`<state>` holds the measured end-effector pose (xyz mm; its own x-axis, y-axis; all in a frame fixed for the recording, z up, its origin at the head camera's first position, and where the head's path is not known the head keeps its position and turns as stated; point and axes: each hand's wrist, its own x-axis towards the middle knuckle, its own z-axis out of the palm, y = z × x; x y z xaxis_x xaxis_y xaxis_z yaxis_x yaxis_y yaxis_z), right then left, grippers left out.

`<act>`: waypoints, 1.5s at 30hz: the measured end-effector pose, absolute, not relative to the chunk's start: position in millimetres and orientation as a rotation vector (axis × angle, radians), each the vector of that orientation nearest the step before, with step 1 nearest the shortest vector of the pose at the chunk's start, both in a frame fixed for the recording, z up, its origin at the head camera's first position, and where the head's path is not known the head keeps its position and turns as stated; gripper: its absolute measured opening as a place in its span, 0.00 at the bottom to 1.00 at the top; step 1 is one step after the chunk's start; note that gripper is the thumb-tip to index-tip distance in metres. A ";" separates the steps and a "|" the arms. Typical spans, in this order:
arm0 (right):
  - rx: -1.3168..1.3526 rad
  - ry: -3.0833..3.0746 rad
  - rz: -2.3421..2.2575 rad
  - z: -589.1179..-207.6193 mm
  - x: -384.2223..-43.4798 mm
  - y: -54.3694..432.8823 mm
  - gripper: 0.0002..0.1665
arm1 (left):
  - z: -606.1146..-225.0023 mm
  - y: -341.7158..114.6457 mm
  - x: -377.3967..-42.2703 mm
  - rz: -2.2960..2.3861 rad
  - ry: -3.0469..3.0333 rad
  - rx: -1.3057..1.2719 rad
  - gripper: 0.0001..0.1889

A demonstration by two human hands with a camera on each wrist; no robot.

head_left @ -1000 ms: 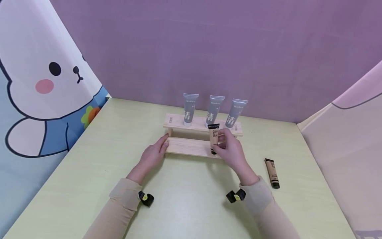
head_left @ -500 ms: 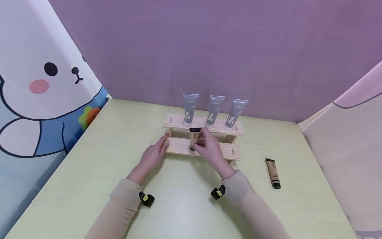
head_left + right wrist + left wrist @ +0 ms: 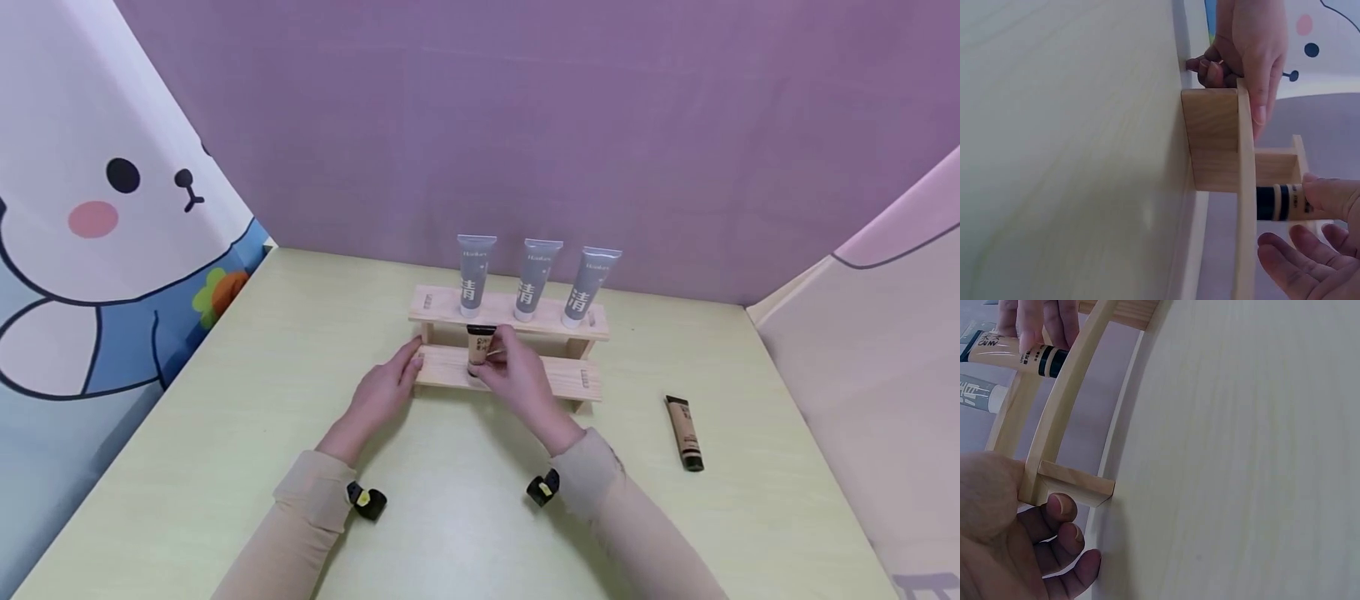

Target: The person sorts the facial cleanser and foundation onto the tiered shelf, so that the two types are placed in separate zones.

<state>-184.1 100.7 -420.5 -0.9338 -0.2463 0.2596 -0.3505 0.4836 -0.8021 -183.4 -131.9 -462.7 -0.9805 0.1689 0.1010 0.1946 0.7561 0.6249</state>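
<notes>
A two-step wooden rack [image 3: 540, 382] stands on the table. My left hand [image 3: 384, 392] grips the left end of its lower step, with fingers curled below the board in the left wrist view. My right hand [image 3: 519, 375] pinches a small tan tube [image 3: 478, 346] with black ends. The tube is upright, and its black cap [image 3: 1267, 203] meets the lower step's top in the right wrist view. On the upper step, three grey-blue tubes stand on white caps: a left tube [image 3: 475, 275], a middle tube [image 3: 537, 279] and a right, leaning tube [image 3: 590, 286].
A second tan tube [image 3: 685, 433] with black ends lies on the pale table [image 3: 465, 517], right of the rack. Behind the table hangs a purple cloth [image 3: 525, 125]. A cloth with a cartoon animal [image 3: 90, 167] hangs at the left.
My right hand has carried the tan tube leftward along the lower step and down onto its left part. My left hand has kept its place at the rack's end.
</notes>
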 end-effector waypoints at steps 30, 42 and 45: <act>0.083 -2.937 0.731 -420.6 -117.0 288.0 0.17 | -462.0 -133.8 -183.9 -1.044 -2.944 -0.294 0.26; -0.034 -3.015 0.480 -428.3 -109.1 335.2 0.18 | -465.0 -133.3 -185.8 -1.057 -2.943 -0.312 0.26; -0.033 -3.068 0.504 -431.9 -112.9 342.9 0.21 | -465.3 -133.4 -186.1 -1.054 -2.940 -0.312 0.26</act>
